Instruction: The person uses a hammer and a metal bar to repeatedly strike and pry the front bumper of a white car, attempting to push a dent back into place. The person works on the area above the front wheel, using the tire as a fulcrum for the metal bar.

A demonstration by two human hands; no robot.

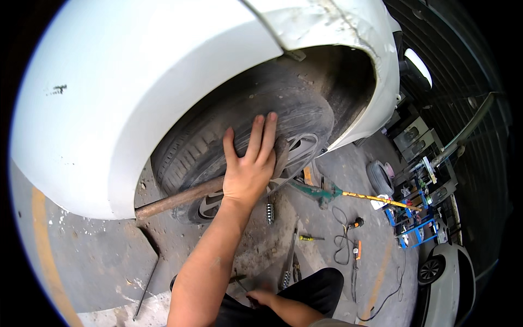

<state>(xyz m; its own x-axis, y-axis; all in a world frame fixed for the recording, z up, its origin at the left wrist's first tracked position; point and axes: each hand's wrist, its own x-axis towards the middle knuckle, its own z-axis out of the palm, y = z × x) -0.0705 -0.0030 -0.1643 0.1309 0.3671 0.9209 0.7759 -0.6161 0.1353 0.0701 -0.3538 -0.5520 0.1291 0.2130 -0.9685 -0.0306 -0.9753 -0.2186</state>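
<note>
Left hand and hammer at a car wheel; clock directions are read in the head view, twelve at the top. The long-handled hammer of brown wood with a dark, rusty-looking head [182, 199] lies aslant across the black, dusty rubber tyre [190, 155], its long axis running from eight to two o'clock. The left hand [248, 171] overlies the handle: the free end points to eight o'clock, while the head stands just beside the hand at two. Three of its fingers are straight and spread toward twelve, over the tyre; whether the hidden thumb and remaining finger hook the handle cannot be told. The right hand [262, 297] is at six o'clock from the left, well apart, beside the knees in black trousers [318, 286]; blur prevents telling whether it is clenched on anything. The left is thus nearer the hammer, which lies toward eleven from the right. The green metal jack with a yellow bar [321, 192] lies between three and four o'clock from the left hand. No brand, label or writing is legible on hammer, tyre or the white painted car body [163, 38].
</note>
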